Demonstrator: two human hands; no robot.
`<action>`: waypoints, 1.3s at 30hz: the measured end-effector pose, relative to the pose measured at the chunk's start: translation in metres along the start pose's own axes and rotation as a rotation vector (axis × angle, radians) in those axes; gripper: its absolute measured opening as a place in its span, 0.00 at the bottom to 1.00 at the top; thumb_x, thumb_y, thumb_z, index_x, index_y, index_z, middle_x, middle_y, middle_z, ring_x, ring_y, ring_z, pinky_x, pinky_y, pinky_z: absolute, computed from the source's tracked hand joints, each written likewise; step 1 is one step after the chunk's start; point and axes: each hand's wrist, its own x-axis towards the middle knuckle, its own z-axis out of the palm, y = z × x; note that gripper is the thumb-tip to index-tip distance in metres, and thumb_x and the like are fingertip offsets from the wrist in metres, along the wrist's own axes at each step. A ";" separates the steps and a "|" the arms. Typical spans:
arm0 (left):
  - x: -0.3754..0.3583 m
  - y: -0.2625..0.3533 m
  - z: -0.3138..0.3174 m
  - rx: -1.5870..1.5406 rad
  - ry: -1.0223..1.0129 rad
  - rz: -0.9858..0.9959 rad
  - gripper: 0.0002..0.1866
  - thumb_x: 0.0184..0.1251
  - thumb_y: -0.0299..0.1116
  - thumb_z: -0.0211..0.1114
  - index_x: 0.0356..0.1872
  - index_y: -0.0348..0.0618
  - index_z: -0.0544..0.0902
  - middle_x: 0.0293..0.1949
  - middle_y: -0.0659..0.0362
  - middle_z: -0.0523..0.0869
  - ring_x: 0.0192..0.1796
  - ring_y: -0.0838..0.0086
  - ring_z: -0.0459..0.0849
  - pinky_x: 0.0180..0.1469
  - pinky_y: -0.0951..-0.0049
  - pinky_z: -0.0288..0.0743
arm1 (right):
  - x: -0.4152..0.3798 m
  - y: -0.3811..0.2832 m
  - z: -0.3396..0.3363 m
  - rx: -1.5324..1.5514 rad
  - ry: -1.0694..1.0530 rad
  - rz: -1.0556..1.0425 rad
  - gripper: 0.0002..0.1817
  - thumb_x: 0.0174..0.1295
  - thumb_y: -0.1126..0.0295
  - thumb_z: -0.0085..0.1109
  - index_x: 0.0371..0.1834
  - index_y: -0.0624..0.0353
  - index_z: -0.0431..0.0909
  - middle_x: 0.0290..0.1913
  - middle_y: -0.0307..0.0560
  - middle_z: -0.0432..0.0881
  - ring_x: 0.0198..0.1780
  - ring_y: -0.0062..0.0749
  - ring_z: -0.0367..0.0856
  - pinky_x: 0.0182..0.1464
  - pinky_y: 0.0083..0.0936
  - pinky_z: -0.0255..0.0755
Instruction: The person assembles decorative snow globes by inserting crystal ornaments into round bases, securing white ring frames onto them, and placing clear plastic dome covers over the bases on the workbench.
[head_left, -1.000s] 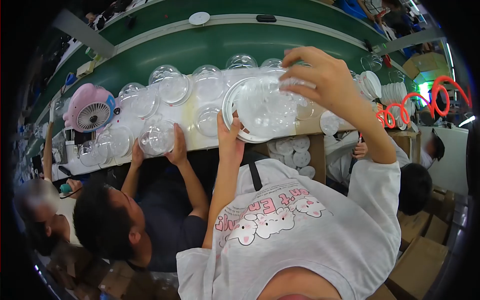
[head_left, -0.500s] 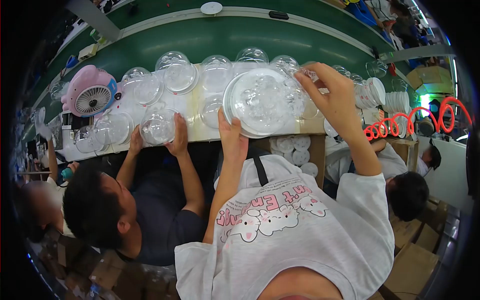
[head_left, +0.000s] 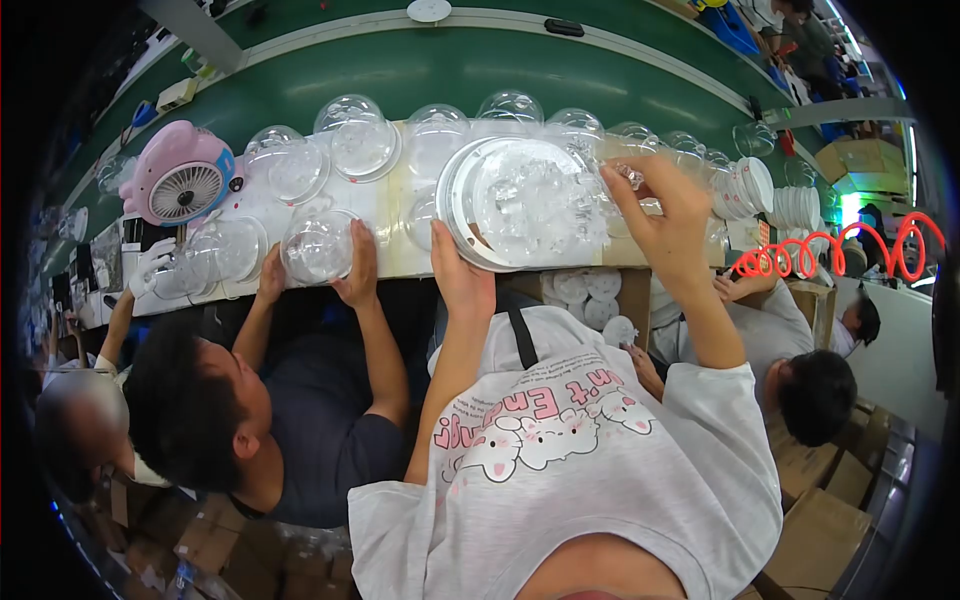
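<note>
A white round base [head_left: 457, 215] with a clear domed part over it, holding a heap of clear shiny bits [head_left: 535, 195], is tilted toward me at the front of the table. Around its lower left rim, my left hand [head_left: 465, 280] has its fingers and thumb closed. Off the right side of the base, my right hand [head_left: 665, 215] pinches a small clear, glinting piece [head_left: 628, 174] between thumb and fingers. Just behind the base stand more clear domes [head_left: 437, 128].
To my left, a co-worker's hands [head_left: 355, 268] cup a clear dome [head_left: 318, 248]. A pink fan [head_left: 180, 175] stands at the table's left. Stacked white discs [head_left: 742, 188] and a red coiled hose [head_left: 800, 255] are on the right. A box of white discs [head_left: 600, 285] sits below the table edge.
My right hand has moved slightly down and right, away from the base. The bits in the base look shifted and blurred. My left hand keeps its hold on the rim.
</note>
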 end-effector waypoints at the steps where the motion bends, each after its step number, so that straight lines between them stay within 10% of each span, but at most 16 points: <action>1: -0.001 0.000 0.001 0.013 0.010 0.014 0.22 0.74 0.44 0.42 0.59 0.37 0.64 0.56 0.54 0.72 0.58 0.71 0.73 0.59 0.69 0.68 | -0.001 0.000 0.001 -0.015 0.004 0.003 0.07 0.52 0.71 0.64 0.30 0.61 0.78 0.29 0.43 0.81 0.22 0.27 0.81 0.22 0.19 0.69; 7: -0.002 -0.002 0.002 0.070 0.030 0.020 0.23 0.74 0.44 0.41 0.59 0.36 0.65 0.58 0.54 0.70 0.60 0.71 0.71 0.61 0.67 0.66 | -0.004 0.003 0.003 0.019 0.003 0.036 0.07 0.53 0.72 0.64 0.34 0.61 0.79 0.31 0.45 0.82 0.23 0.24 0.81 0.24 0.18 0.71; 13: 0.014 0.010 -0.023 -0.185 0.071 0.065 0.25 0.69 0.59 0.41 0.29 0.46 0.71 0.14 0.66 0.58 0.18 0.80 0.56 0.21 0.78 0.52 | -0.013 0.034 -0.007 0.522 0.195 0.457 0.07 0.57 0.70 0.61 0.36 0.62 0.80 0.31 0.42 0.83 0.24 0.18 0.78 0.25 0.12 0.69; 20: 0.007 0.015 0.008 -0.061 -0.154 0.126 0.34 0.58 0.71 0.37 0.15 0.48 0.56 0.16 0.66 0.55 0.21 0.78 0.53 0.27 0.78 0.51 | -0.064 0.041 0.071 1.634 0.339 0.988 0.17 0.61 0.66 0.54 0.53 0.59 0.71 0.50 0.43 0.76 0.50 0.28 0.75 0.51 0.28 0.70; 23: -0.005 -0.004 0.003 -0.026 -0.279 0.062 0.34 0.55 0.72 0.42 0.15 0.49 0.57 0.17 0.65 0.56 0.22 0.76 0.55 0.29 0.76 0.52 | -0.084 0.049 0.099 1.864 0.310 0.869 0.23 0.65 0.60 0.44 0.62 0.53 0.62 0.61 0.44 0.67 0.62 0.37 0.65 0.64 0.36 0.59; 24: -0.008 -0.007 0.001 -0.017 -0.301 0.054 0.34 0.54 0.72 0.43 0.14 0.49 0.57 0.17 0.64 0.57 0.22 0.76 0.55 0.29 0.76 0.52 | -0.095 0.061 0.109 1.407 0.190 0.747 0.23 0.66 0.59 0.44 0.63 0.53 0.61 0.62 0.44 0.66 0.63 0.38 0.64 0.64 0.36 0.59; 25: -0.009 -0.008 -0.002 -0.005 -0.383 0.046 0.33 0.52 0.72 0.48 0.20 0.47 0.64 0.18 0.64 0.60 0.23 0.77 0.59 0.30 0.75 0.56 | -0.109 0.081 0.118 0.955 0.072 0.611 0.23 0.66 0.59 0.43 0.63 0.53 0.61 0.62 0.45 0.66 0.63 0.39 0.63 0.65 0.37 0.58; 27: -0.011 -0.016 -0.013 -0.019 -0.348 0.031 0.36 0.51 0.69 0.54 0.38 0.40 0.71 0.18 0.64 0.62 0.24 0.76 0.63 0.31 0.72 0.60 | -0.114 0.097 0.116 1.010 -0.020 0.526 0.24 0.66 0.57 0.40 0.64 0.53 0.59 0.64 0.45 0.64 0.64 0.39 0.62 0.66 0.37 0.57; 28: -0.010 -0.011 -0.021 -0.066 -0.556 0.013 0.38 0.58 0.58 0.58 0.60 0.40 0.59 0.27 0.58 0.72 0.31 0.72 0.74 0.36 0.67 0.71 | -0.109 0.096 0.111 1.037 -0.066 0.483 0.25 0.66 0.56 0.39 0.64 0.54 0.58 0.64 0.46 0.63 0.64 0.40 0.61 0.66 0.37 0.56; 30: -0.022 0.001 -0.023 0.038 -0.492 -0.067 0.35 0.64 0.49 0.56 0.64 0.44 0.52 0.38 0.52 0.75 0.37 0.67 0.78 0.42 0.62 0.74 | -0.095 0.094 0.090 2.188 -0.065 0.463 0.24 0.66 0.56 0.39 0.63 0.54 0.61 0.63 0.46 0.65 0.64 0.39 0.61 0.66 0.36 0.55; 34: -0.030 0.016 -0.036 0.133 -0.544 -0.209 0.34 0.68 0.33 0.51 0.69 0.50 0.41 0.56 0.40 0.69 0.53 0.55 0.78 0.54 0.56 0.74 | -0.100 0.122 0.090 1.975 0.103 0.606 0.23 0.66 0.55 0.38 0.59 0.55 0.65 0.60 0.46 0.69 0.61 0.38 0.66 0.65 0.34 0.58; 39: -0.030 0.017 -0.041 0.003 -0.646 -0.474 0.32 0.71 0.51 0.40 0.68 0.45 0.45 0.49 0.39 0.76 0.52 0.54 0.78 0.53 0.58 0.74 | -0.086 0.125 0.073 1.809 0.076 0.752 0.22 0.66 0.55 0.40 0.58 0.55 0.66 0.57 0.45 0.70 0.58 0.36 0.68 0.62 0.32 0.60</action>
